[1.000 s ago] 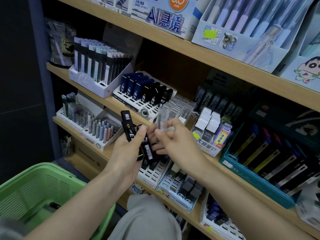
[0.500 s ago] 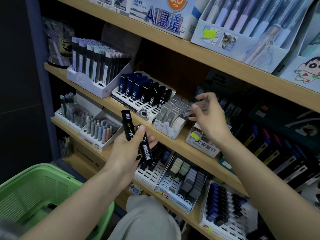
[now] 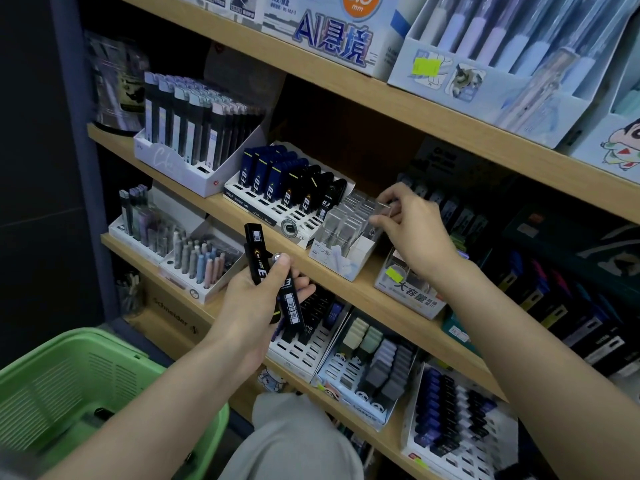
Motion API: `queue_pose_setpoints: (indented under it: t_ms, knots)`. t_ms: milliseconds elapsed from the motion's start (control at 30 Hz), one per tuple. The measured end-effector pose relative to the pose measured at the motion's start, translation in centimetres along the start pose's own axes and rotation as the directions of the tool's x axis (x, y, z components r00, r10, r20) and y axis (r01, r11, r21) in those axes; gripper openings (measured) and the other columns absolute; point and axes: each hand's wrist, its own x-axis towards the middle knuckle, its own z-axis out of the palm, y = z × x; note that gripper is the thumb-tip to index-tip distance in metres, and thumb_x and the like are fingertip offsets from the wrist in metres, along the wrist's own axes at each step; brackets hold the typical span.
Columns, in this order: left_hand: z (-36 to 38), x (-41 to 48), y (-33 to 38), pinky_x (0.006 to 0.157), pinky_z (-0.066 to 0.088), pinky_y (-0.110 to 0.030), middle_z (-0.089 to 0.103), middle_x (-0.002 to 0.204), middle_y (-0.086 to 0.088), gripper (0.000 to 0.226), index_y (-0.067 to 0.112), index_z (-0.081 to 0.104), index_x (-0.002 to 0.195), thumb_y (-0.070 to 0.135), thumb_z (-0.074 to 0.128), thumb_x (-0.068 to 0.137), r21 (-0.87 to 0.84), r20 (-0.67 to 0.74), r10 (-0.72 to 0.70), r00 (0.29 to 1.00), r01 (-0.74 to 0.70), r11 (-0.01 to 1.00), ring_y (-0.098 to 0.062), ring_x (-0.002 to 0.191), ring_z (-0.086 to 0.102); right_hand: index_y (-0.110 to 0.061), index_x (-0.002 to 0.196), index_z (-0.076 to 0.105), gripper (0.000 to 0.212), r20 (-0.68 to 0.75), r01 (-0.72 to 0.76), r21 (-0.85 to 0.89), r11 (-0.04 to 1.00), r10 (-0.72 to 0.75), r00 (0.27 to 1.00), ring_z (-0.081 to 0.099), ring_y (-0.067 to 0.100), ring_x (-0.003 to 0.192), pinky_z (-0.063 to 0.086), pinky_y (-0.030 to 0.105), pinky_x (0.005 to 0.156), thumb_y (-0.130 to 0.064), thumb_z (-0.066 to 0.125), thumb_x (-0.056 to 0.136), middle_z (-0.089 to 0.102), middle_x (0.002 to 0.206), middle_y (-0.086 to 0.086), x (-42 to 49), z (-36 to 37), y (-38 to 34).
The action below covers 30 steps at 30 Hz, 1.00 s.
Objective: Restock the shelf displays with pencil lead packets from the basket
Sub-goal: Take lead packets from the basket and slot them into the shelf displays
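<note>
My left hand grips several black pencil lead packets in front of the middle shelf. My right hand pinches a clear lead packet at the back right of the white display box of clear packets. Left of that box stands a white slotted display of blue and black lead packets. The green basket sits at the lower left, with one dark packet on its floor.
Wooden shelves hold several other displays: tall black refills at upper left, pastel erasers below, and grey and black packets on the lower shelf. My knee is below the hands.
My right hand went from my left hand up to the shelf with the clear packet, then shifted left to the clear-packet box. My left hand has stayed put with the black packets.
</note>
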Motion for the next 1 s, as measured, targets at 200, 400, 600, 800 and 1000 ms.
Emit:
queue_pose_setpoints:
  t_ms: [200,400,600,800,1000]
  knots:
    - [-0.1,0.2,-0.1,0.092,0.051,-0.041,0.067,0.058,0.002,0.018,0.004,0.060,0.090,0.020,0.053,0.093,0.019,0.006,-0.010,1.000,0.010,1.000,-0.012,0.063,0.070,-0.013,0.091,0.066,0.007,-0.040,-0.012,-0.053,0.999,0.010,0.999,0.053,0.006,0.074,0.050,0.029,0.076,-0.018,0.062,0.091,0.059,0.087,-0.001,0.0,0.6,0.3]
    - [0.1,0.1,0.1,0.078,0.053,-0.029,0.066,0.079,-0.006,0.013,0.011,0.061,0.096,0.022,0.054,0.093,0.041,0.001,-0.040,0.999,0.039,0.998,-0.014,0.073,0.072,-0.015,0.090,0.065,0.008,-0.068,-0.030,-0.167,0.986,0.018,0.997,0.057,0.017,0.084,0.051,0.037,0.073,-0.021,0.061,0.092,0.059,0.096,0.003,0.0,0.6,-0.1]
    - [0.0,0.1,0.0,0.079,0.052,-0.031,0.063,0.088,-0.006,0.017,0.014,0.064,0.097,0.026,0.052,0.094,0.080,0.014,-0.031,0.999,0.029,0.996,-0.017,0.085,0.064,-0.015,0.102,0.060,0.012,-0.103,0.086,0.018,0.996,-0.084,0.991,0.050,-0.004,0.076,0.040,0.007,0.065,-0.017,0.049,0.098,0.050,0.090,-0.011,-3.2,0.2,-3.2]
    - [0.6,-0.5,0.1,0.053,0.054,-0.021,0.074,0.092,-0.009,0.023,0.007,0.065,0.104,0.023,0.049,0.096,-0.012,0.081,-0.017,0.997,0.018,1.000,-0.016,0.076,0.072,-0.022,0.106,0.061,0.016,0.350,-0.045,0.310,0.950,-0.070,0.934,0.057,-0.006,0.082,0.044,0.003,0.074,-0.027,0.061,0.091,0.061,0.093,-0.013,-7.6,2.3,-6.0]
    - [0.7,-0.9,-0.2,0.052,0.051,-0.016,0.074,0.086,-0.009,0.026,0.005,0.064,0.110,0.022,0.049,0.097,0.091,0.126,0.065,0.990,-0.077,0.993,-0.010,0.068,0.070,-0.014,0.100,0.060,0.014,0.370,-0.138,0.440,0.887,-0.039,0.928,0.064,0.016,0.078,0.055,0.031,0.076,-0.020,0.066,0.088,0.065,0.090,0.005,-8.1,2.8,-6.5]
